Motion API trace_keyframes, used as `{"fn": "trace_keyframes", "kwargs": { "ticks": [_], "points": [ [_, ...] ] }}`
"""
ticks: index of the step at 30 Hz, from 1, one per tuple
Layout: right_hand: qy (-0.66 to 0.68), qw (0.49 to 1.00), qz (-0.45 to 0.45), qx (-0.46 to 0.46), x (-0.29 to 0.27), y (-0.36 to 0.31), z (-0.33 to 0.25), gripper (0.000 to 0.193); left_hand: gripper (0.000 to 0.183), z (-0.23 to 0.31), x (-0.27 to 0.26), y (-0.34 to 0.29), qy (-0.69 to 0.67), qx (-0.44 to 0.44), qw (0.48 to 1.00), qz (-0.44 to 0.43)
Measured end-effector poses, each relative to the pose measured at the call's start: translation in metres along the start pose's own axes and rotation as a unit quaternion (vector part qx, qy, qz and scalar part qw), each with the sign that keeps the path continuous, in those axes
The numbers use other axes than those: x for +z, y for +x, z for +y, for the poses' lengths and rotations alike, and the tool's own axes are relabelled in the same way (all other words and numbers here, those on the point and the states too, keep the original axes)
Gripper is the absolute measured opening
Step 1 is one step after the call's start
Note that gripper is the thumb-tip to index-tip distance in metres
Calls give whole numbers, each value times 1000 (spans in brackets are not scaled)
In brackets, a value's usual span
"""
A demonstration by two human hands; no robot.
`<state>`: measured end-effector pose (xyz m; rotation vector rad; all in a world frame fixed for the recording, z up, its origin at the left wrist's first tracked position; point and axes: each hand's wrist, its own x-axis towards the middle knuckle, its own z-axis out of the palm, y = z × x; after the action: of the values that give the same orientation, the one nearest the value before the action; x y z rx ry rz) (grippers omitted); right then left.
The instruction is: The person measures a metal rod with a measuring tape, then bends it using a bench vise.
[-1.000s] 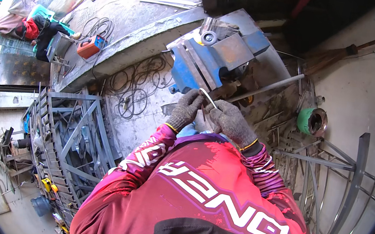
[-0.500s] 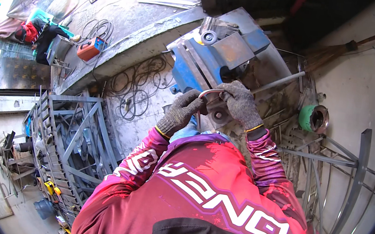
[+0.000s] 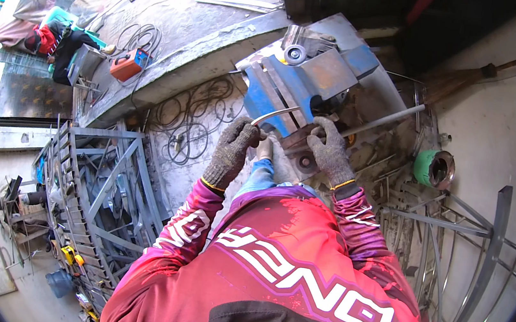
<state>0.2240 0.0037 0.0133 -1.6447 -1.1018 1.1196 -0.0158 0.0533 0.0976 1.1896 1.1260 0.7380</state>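
My left hand [image 3: 234, 148], in a grey knit glove, is closed around one end of a thin curved metal strip [image 3: 274, 115]. The strip's free end reaches up and to the right, in front of the jaws of a large blue bench vise [image 3: 263, 91]. Similarly gloved, my right hand [image 3: 333, 154] is just right of the vise's near end, apart from the strip. Its thumb and fingers are bent but spread, with nothing seen between them. An angle grinder [image 3: 295, 54] rests behind the vise jaws.
Grey metal frames [image 3: 115, 192] stand at left, beside coiled cables [image 3: 188, 127]. Farther off are an orange-red machine box [image 3: 129, 65] and another person [image 3: 59, 46] bent low. At right lie a green-wrapped roll [image 3: 426, 167] and a curved metal frame [image 3: 493, 248]; a bar [image 3: 389, 119] projects from the vise.
Both hands held the strip between them earlier. My right hand has let go, while my left hand has moved left and the strip's free end now points up toward the vise.
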Motion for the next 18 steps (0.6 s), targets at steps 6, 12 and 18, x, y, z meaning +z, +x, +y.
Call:
{"fn": "trace_keyframes", "kwargs": {
  "ticks": [6, 12, 18],
  "points": [
    [-2, 995, -100, -9, 13, -16, 8, 25, 31, -4, -3, 4, 24, 11, 1000, 7],
    [23, 989, -141, 23, 25, -23, 13, 23, 31, -4, -2, 6, -4, -18, 999, 28],
    [0, 994, -112, -7, 19, -20, 22, 23, 30, 0, -4, 10, 84, -39, 995, 21]
  ]
}}
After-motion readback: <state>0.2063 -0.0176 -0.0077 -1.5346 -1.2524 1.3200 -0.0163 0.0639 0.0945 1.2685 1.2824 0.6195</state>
